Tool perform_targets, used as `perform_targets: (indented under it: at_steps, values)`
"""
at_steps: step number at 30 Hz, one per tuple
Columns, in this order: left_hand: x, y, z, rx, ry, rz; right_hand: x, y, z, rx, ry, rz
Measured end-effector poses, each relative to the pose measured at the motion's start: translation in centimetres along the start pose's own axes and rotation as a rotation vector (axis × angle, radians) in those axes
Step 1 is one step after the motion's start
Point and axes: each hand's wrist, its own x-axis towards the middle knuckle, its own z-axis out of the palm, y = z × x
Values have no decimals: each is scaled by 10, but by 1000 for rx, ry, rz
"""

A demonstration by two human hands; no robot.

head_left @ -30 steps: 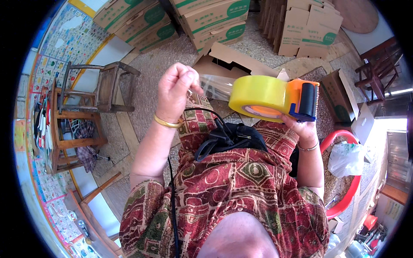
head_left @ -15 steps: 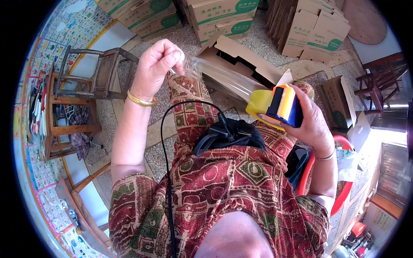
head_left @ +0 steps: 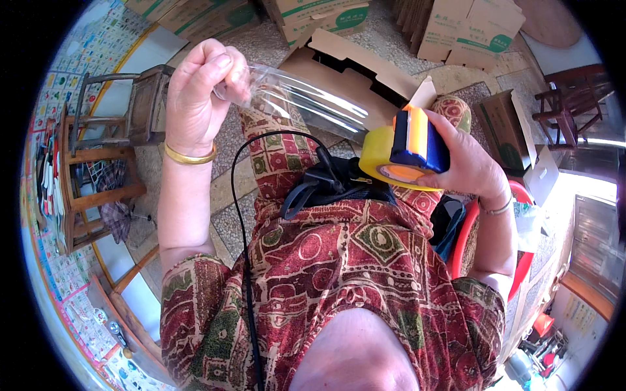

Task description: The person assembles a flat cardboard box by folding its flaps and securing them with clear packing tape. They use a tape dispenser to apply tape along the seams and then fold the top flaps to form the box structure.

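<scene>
My left hand (head_left: 207, 78), raised at the upper left, is closed on the free end of a strip of clear packing tape (head_left: 306, 103). That strip stretches across above my knees to a yellow roll in a blue and orange tape dispenser (head_left: 412, 146). Wrapped round the dispenser's right side is my right hand (head_left: 471, 156); some of its fingers are hidden behind the tool. Just beyond the strip, an open cardboard box (head_left: 355, 62) lies on the floor with its flaps raised.
Stacked printed cartons (head_left: 319, 16) stand at the far side, with flattened cardboard (head_left: 466, 36) to their right. A wooden chair (head_left: 147, 107) and shelf (head_left: 104, 195) are at the left. Beside my right arm are a red-rimmed basket (head_left: 462, 244) and another open carton (head_left: 505, 130). A black cable (head_left: 238, 195) crosses my front.
My left hand has moved left and a little away from me, drawing out more tape. The right hand and dispenser have shifted slightly left and farther from me.
</scene>
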Motion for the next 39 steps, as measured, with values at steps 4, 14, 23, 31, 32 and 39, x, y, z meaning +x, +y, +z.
perform_targets:
  at_steps: [4,14,23,31,32,39]
  values:
    - [-1,-5,-6,-36,57,-18,-1,40,11,258,30,-68]
    - [-11,-18,-22,-86,119,-55,9,66,19,557,-42,5]
    - [-20,-31,-50,-181,168,-86,2,121,66,935,104,51]
    - [-19,-45,-76,131,195,-144,3,104,98,969,444,81]
    - [-19,-45,-79,211,205,-160,0,101,94,933,454,76]
    - [0,-43,-86,565,17,-139,-21,86,36,521,413,118]
